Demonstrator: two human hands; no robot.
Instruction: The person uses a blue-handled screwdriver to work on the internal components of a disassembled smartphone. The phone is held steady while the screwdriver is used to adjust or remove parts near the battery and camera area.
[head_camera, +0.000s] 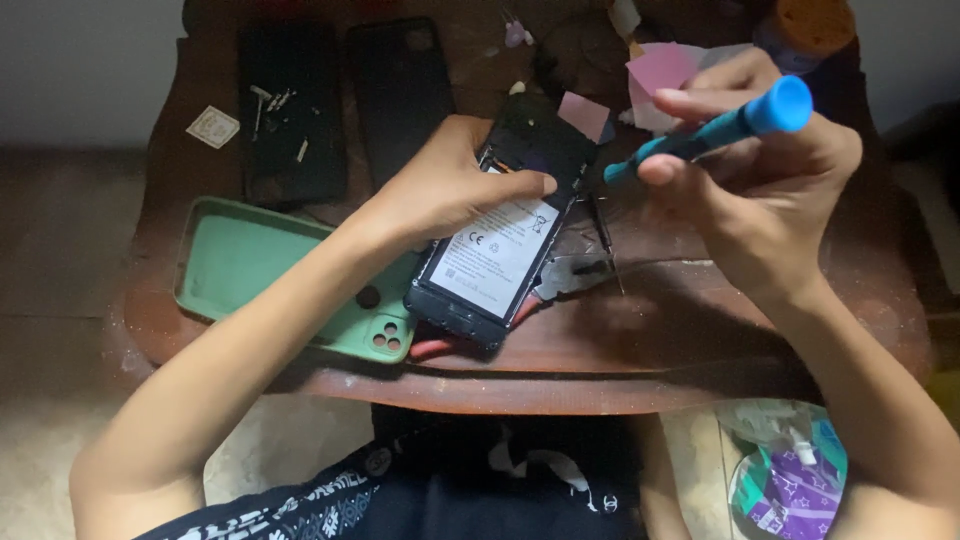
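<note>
An opened smartphone (497, 250) lies at an angle on the small wooden table (640, 350), its white-labelled battery exposed. My left hand (450, 180) rests over the phone's upper half, thumb pressed on the battery's top edge. My right hand (760, 175) holds a blue-handled screwdriver (715, 128) in its fingertips, the handle cap up right and the tip aimed down toward the phone's upper right corner. A pink square pad (585, 115) sits on the phone's top end.
A green phone case (250, 265) lies left of the phone. A black panel (290, 110) with loose screws and a black back cover (402, 85) lie at the back. Tweezers (603, 235), pink cloths (660, 75), an orange-lidded jar (810, 25) at right.
</note>
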